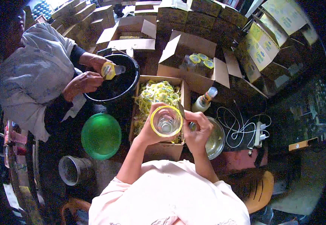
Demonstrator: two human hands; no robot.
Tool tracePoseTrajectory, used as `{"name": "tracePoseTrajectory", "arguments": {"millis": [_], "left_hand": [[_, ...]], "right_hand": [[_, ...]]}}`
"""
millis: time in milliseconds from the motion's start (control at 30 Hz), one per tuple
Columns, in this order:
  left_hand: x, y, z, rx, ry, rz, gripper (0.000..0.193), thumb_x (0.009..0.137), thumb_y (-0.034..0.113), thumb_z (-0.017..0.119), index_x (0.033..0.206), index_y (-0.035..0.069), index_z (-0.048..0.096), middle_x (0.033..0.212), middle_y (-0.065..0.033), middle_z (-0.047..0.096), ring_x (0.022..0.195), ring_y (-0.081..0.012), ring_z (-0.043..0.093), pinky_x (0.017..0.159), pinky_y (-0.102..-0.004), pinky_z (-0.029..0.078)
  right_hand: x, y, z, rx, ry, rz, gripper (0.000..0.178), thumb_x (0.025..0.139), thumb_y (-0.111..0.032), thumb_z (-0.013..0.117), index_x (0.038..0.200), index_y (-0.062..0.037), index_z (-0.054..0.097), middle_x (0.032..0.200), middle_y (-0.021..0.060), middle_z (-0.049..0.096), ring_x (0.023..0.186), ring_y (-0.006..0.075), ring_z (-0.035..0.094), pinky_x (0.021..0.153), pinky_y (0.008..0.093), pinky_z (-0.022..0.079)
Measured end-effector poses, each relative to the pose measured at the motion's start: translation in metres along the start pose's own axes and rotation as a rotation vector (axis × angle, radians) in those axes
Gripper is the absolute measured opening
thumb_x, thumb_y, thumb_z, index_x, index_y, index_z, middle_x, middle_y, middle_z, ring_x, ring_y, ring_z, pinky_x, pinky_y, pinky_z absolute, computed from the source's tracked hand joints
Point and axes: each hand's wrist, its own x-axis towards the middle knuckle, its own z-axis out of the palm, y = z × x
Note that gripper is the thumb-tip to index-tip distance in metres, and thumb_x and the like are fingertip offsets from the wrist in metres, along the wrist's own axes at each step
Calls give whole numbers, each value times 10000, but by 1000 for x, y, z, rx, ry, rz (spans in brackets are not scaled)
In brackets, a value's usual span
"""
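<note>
Yellow-rimmed cup [166,125] gripped in left hand [150,131], right hand [199,129] beside it pinching dark blade [181,109]

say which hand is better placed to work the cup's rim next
Probably the right hand: it holds the blade beside the yellow rim, while the left hand grips the cup.

Green basin [101,136] at 8 o'clock; grey bucket [84,171] farther out, same bearing. Orange chair [265,190] at 4 o'clock. White cable [241,131], looped, at 3 o'clock, beside white power strip [259,137]. Cardboard boxes [259,51] at 2 o'clock.
</note>
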Motion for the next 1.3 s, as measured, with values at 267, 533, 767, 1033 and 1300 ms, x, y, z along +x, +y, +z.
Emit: {"name": "tracePoseTrajectory", "arguments": {"millis": [267, 533, 767, 1033, 1300], "left_hand": [[2, -3, -2, 8, -22, 77, 670, 473, 124, 811, 1024, 72, 432, 1070, -98, 410, 995, -242, 429, 896, -345, 364], [5, -5, -10, 192, -131, 227, 654, 460, 162, 814, 1022, 106, 484, 1028, -68, 412, 1031, -273, 359, 879, -382, 335], [3, -8, -4, -147, -167, 7, 737, 513, 138, 804, 1129, 93, 401, 1058, -74, 435, 1040, -244, 376, 930, -370, 314], [2, -9, 4, -332, -24, -67, 715, 614, 125, 715, 1216, 27, 342, 1160, -100, 454, 1113, -202, 424, 957, -342, 323], [4, 3, 18, -93, 145, -75, 650, 590, 26, 712, 1116, 70, 332, 1023, -70, 462, 978, -149, 488, 802, -281, 447]], "right_hand": [[3, 3, 2, -28, 1, -25, 171, 636, 54, 655, 783, -28, 625, 691, 89, 605, 619, 166, 598, 578, 255, 469], [6, 5, -4, 88, -90, 76, 201, 622, 81, 633, 801, -12, 638, 706, 83, 611, 628, 146, 599, 594, 233, 468], [10, 8, -4, 152, -103, 128, 225, 606, 90, 622, 804, -13, 641, 715, 70, 613, 643, 135, 599, 605, 238, 471], [3, 5, 1, -3, 34, 95, 166, 649, 47, 646, 803, -13, 631, 721, 79, 611, 643, 139, 598, 609, 236, 472], [-1, 4, 3, -18, 53, 18, 147, 671, 15, 652, 810, -23, 621, 715, 82, 609, 640, 144, 597, 598, 242, 470]]}}
